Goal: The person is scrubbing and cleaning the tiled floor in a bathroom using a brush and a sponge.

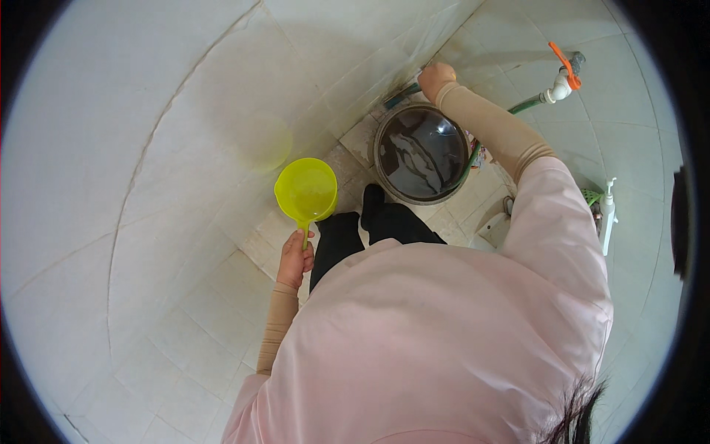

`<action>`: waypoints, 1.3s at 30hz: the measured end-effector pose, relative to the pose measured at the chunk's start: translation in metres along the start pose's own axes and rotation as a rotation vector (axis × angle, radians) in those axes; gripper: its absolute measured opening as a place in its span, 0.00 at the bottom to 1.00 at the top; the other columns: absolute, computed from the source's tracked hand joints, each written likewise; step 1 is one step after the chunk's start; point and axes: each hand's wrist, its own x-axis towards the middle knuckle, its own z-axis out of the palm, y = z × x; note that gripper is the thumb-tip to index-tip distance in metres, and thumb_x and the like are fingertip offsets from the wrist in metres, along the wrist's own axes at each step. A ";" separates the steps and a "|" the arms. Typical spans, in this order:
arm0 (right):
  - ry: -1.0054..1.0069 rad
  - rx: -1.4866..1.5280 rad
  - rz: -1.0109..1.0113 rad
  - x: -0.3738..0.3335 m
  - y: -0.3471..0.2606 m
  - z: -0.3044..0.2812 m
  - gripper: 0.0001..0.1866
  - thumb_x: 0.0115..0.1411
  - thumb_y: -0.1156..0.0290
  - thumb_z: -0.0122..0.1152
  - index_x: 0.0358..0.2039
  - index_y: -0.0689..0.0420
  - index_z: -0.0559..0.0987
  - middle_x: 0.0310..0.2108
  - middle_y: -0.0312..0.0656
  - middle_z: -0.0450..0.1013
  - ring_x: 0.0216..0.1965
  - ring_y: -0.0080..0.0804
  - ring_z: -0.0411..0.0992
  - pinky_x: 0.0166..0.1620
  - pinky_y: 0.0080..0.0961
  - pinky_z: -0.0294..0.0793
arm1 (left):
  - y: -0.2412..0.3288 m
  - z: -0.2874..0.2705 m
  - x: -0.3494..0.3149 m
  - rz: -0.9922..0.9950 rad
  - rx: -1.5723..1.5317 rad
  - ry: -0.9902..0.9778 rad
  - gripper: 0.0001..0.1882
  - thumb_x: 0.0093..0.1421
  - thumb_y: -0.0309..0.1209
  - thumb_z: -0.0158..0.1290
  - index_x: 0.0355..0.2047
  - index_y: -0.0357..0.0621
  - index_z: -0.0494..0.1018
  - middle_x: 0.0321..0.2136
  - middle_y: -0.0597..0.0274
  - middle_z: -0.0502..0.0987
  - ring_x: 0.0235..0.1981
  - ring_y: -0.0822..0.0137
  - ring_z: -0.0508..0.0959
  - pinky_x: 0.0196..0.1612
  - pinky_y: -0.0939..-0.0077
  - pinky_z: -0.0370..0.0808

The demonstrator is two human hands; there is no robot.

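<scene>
My left hand is closed around the handle of a yellow-green water dipper. The dipper's round bowl faces up beside the left wall and has a little water in it. My right arm stretches past a large round dark vat of water, its surface catching the light. Beyond the vat's far rim, my right hand is a fist, low by the corner where the walls meet. From this fist a slim teal thing, apparently a brush, reaches left toward the wall's foot; its far end is hard to make out.
On the right wall sits a white tap with an orange lever. A green hose runs from it behind my right arm to the vat. A white pump bottle stands near a green basket. Tiled walls close in on both sides.
</scene>
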 end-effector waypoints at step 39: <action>-0.332 0.687 0.314 -0.044 0.028 0.088 0.21 0.63 0.67 0.40 0.54 0.56 0.72 0.56 0.52 0.68 0.56 0.46 0.69 0.54 0.44 0.70 | 0.033 0.042 -0.003 0.005 0.079 -0.018 0.16 0.70 0.45 0.39 0.39 0.46 0.67 0.12 0.75 0.52 0.09 0.81 0.49 0.11 0.84 0.46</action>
